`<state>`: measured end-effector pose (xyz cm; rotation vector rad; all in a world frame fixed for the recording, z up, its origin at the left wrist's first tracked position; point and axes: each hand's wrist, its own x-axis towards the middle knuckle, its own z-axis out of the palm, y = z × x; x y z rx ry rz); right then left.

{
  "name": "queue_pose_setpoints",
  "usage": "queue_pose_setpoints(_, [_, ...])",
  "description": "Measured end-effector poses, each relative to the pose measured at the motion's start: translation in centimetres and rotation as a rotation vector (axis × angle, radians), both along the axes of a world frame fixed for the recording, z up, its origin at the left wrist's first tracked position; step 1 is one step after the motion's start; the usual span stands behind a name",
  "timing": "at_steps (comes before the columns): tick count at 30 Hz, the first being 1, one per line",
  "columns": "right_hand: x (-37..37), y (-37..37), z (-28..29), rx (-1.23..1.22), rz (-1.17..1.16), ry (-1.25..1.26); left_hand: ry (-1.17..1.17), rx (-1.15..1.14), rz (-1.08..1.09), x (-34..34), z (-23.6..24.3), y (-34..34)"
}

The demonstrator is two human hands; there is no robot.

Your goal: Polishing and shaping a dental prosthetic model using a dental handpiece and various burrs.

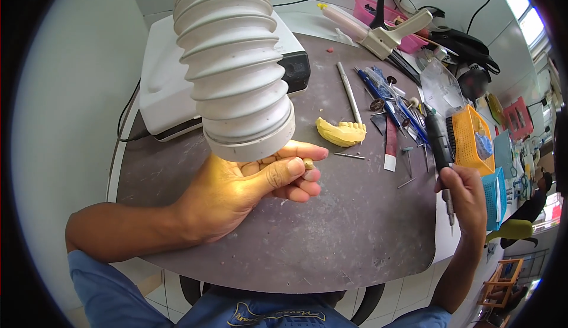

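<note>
My left hand (pixel 248 192) rests on the dark grey bench (pixel 355 221), under the white corrugated suction hose (pixel 234 68), pinching a small yellowish tooth-like piece (pixel 308 165) between thumb and fingers, with light falling on it. My right hand (pixel 464 192) grips a dark handpiece (pixel 436 133) with a thin bit pointing downward, at the bench's right edge. A yellow dental arch model (pixel 340 133) lies beyond my left hand, with a thin metal bur (pixel 349 156) in front of it. A long silver rod (pixel 349 91) lies behind the model.
A white machine (pixel 160 73) stands at back left. Blue-handled tools (pixel 373 82), a red strip (pixel 390 144) and scattered bits lie right of the model. A white dispensing gun (pixel 384 35), pink basket (pixel 408 41), yellow basket (pixel 473 139) and blue basket (pixel 494 198) stand along the back and right.
</note>
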<state>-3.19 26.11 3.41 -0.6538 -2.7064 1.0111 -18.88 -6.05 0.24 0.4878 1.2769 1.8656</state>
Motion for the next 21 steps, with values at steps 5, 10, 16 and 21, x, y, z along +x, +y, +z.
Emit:
queue_pose_setpoints(5, [-0.5,-1.9,0.4,-1.057,0.122,0.507,-0.032,0.019,-0.013,-0.3,-0.1,0.1])
queue_pose_setpoints(10, [-3.6,-6.8,0.7,-1.171,0.212,0.616,-0.081,0.031,-0.021,-0.6,-0.2,0.1])
queue_pose_setpoints(16, [-6.1,-10.7,0.3,-0.601,0.503,0.566,-0.085,0.024,0.001,-0.3,-0.1,0.3])
queue_pose_setpoints(21, [-5.7,-9.7,-0.3,-0.443,0.607,0.421,-0.072,0.015,0.02,-0.3,0.0,0.3])
